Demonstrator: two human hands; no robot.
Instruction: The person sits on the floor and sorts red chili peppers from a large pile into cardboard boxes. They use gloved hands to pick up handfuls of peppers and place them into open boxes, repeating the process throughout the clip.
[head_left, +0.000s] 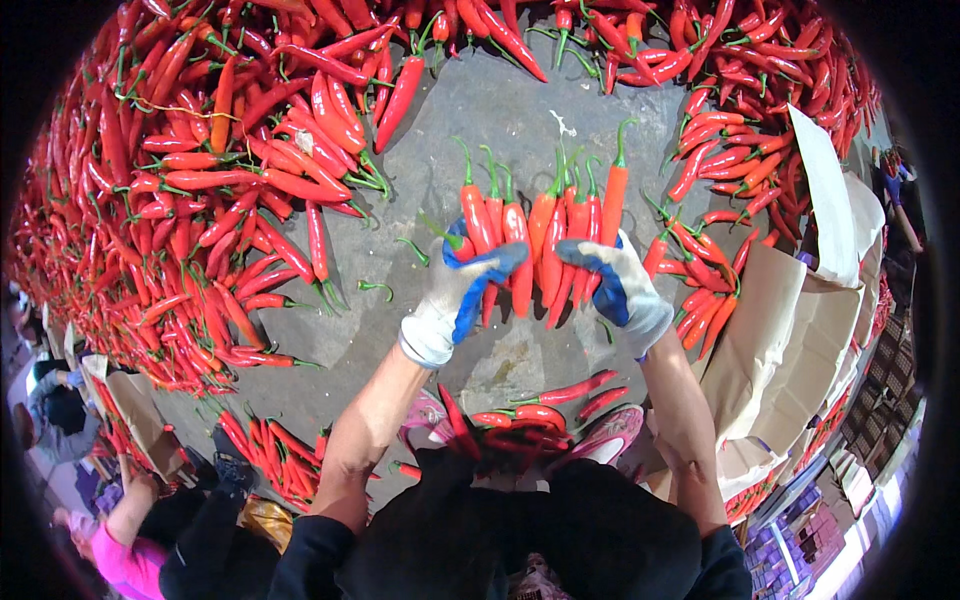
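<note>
Both my hands wear white knit gloves with blue coated palms and hold red chili peppers, side by side, above the grey floor (510, 105). My left hand (469, 277) grips several red chili peppers (515, 225), green stems pointing up, one at its left edge tilted sideways. My right hand (619, 281) is closed around another row of red chili peppers (577, 217), the rightmost standing higher than the others. The two rows nearly meet in the middle, tips hanging below my thumbs. The fingers behind the peppers are mostly hidden.
Large heaps of red chili peppers (217, 180) lie at left and upper right. An open brown paper bag (772, 337) stands on the right. Loose peppers (536, 412) lie between my pink shoes (611, 431). At lower left are a person in a pink top (127, 559) and another person in grey (64, 420).
</note>
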